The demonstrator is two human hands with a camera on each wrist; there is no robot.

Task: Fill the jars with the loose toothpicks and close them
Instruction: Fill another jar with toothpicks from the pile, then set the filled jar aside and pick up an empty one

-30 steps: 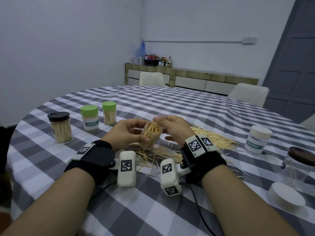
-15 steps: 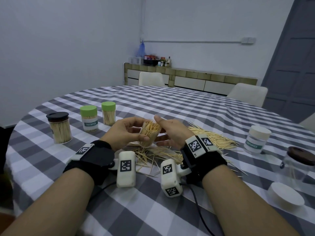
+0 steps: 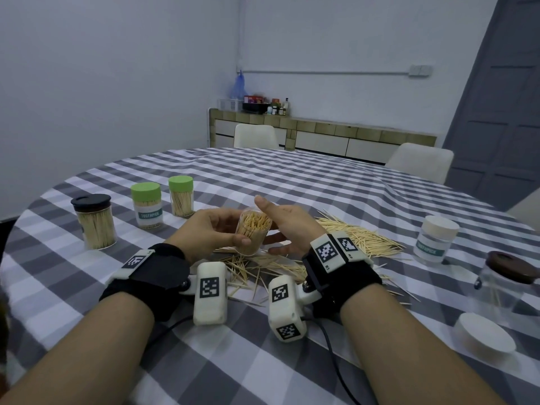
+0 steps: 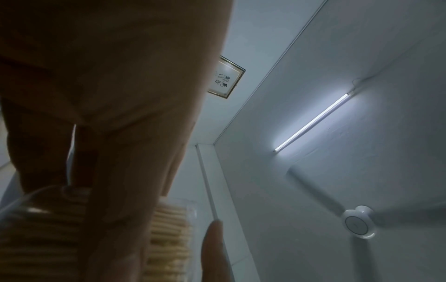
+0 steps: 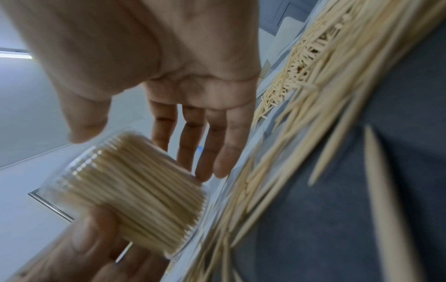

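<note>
My left hand (image 3: 216,229) grips a clear lidless jar (image 3: 253,232) packed with toothpicks, tilted a little above the table. In the right wrist view the same jar (image 5: 135,192) sits against my left thumb. My right hand (image 3: 287,226) is beside the jar, fingers straight and thumb up, holding nothing; its fingers (image 5: 207,145) stand just behind the jar. Loose toothpicks (image 3: 356,238) lie in a pile on the checked cloth under and right of my hands. In the left wrist view the jar (image 4: 169,238) shows past my palm.
Three closed filled jars stand at left: a black-lidded one (image 3: 95,222) and two green-lidded ones (image 3: 147,209) (image 3: 181,195). At right are a white-lidded jar (image 3: 435,238), a brown-lidded glass jar (image 3: 505,287) and a loose white lid (image 3: 483,336). Chairs sit beyond the table.
My right hand has let go of the jar's top and opened, fingers straightening beside it. The left hand keeps holding the jar, now raised slightly.
</note>
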